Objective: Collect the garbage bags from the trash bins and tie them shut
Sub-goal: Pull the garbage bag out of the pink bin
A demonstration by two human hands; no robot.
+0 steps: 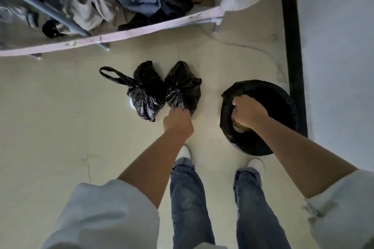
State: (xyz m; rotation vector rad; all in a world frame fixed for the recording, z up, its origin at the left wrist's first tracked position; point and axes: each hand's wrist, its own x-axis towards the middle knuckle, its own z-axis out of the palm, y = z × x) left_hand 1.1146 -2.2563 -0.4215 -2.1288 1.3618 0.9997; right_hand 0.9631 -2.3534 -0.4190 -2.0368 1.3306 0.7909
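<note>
Two small black garbage bags lie side by side on the pale floor. The left bag [145, 91] has a loose loop handle trailing to the left. My left hand [177, 122] is closed on the gathered neck of the right bag [183, 87]. To the right stands a round trash bin [283, 95] lined with a black bag [228, 125]. My right hand [248, 110] is closed on that liner's rim at the bin's near left side. Yellowish rubbish shows just under this hand; the rest of the bin's inside is dark.
A rack [125, 34] heaped with clothes runs across the top, edged by a pink strip. A white wall [340, 56] with a black baseboard [291, 36] stands right behind the bin. A pale cable [253, 46] curves over the floor. My feet [255, 164] stand below the bags.
</note>
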